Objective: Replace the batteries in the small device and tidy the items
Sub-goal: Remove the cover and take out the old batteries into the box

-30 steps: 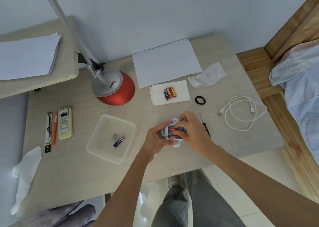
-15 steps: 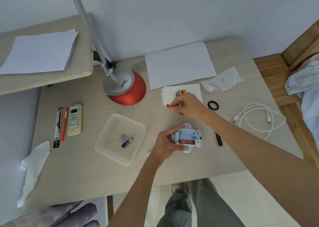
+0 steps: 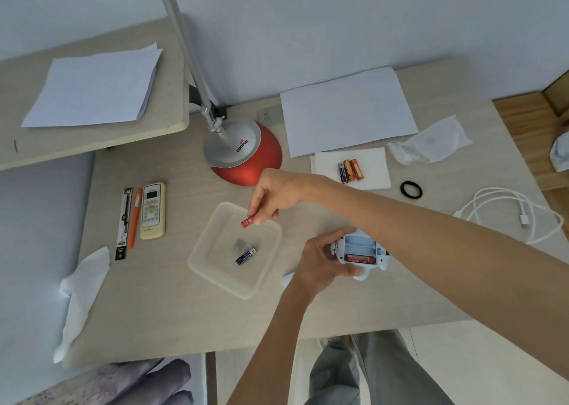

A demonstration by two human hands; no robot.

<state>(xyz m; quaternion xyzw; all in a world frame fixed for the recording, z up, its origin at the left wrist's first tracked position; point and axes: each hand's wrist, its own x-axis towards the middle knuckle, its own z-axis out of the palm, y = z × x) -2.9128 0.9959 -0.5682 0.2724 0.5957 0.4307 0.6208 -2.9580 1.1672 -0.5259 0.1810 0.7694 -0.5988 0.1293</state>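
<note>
My left hand grips the small white device, which lies back-up with its battery bay uncovered. One red battery sits in the bay's near slot; the other slots are bare. My right hand pinches a red battery over the far edge of the clear plastic tray. A blue battery lies inside that tray. Three more batteries rest side by side on a white napkin at the back.
A red-based desk lamp stands behind the tray. A remote, an orange pen and a black strip lie left. White paper, crumpled tissue, a black ring and a white cable lie right.
My right hand pulled a red battery out of the device, swung up past the napkin, then carried it left over the tray. The left hand stayed on the device.
</note>
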